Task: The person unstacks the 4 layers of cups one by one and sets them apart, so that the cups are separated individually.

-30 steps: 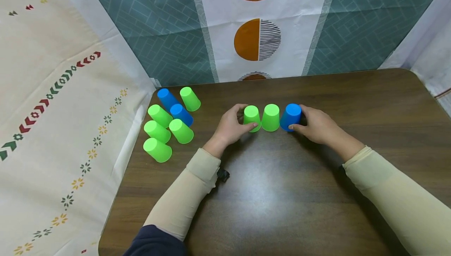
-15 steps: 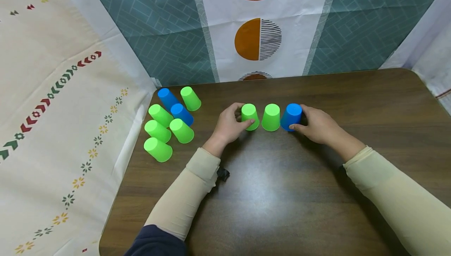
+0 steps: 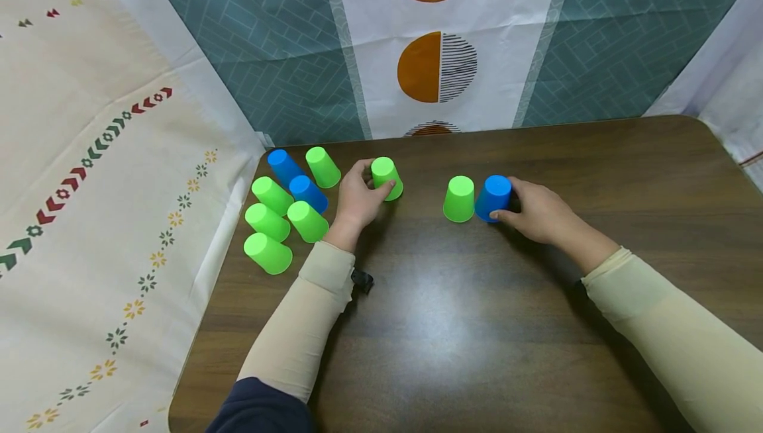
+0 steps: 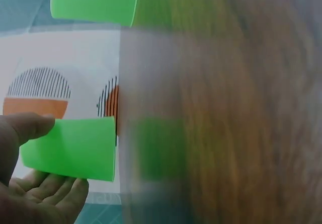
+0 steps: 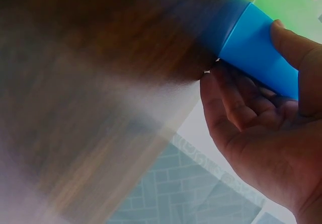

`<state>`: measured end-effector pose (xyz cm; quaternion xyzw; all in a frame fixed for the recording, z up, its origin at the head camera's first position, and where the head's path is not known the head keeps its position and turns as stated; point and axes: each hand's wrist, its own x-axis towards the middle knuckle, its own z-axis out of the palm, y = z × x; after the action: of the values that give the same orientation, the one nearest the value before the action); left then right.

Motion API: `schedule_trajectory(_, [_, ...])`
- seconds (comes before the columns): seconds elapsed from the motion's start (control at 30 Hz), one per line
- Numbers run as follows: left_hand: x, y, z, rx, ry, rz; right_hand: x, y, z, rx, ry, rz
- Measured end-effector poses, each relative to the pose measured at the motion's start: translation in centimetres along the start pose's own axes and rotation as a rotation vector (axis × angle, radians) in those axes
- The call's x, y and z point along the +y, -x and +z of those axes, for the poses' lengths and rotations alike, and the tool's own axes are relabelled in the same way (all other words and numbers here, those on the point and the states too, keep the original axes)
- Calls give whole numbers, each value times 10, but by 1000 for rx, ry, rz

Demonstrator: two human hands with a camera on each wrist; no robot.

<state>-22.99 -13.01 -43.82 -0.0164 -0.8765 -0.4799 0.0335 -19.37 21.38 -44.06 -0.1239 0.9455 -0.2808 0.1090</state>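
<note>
In the head view my left hand grips an upside-down green cup, thumb on the near side. The left wrist view shows a gap between this cup's rim and its reflection, so it hangs slightly above the tabletop. My right hand holds an upside-down blue cup standing on the table, thumb in front and fingers behind. Close against the blue cup's left side stands another upside-down green cup, which neither hand touches.
At the table's left end several upside-down green cups stand grouped with two blue cups. One green cup of that group is near my left hand. The brown wooden table ends at hanging cloths behind and at the left.
My left hand has carried its green cup leftward and back, away from the other green cup, towards the group at the left. The right hand and blue cup have stayed in place.
</note>
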Motion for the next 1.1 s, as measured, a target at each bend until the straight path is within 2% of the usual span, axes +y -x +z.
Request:
schedule_trajectory(0.37, [-7, -12, -8, 142, 4, -64, 1, -1, 0, 0, 2, -8])
schedule_trajectory(0.77, [-16, -18, -19, 235, -69, -125, 3, -3, 0, 5, 5, -16])
schedule_trajectory(1.1, [-21, -20, -21, 236, -107, -156, 3, -3, -1, -4, 4, -7])
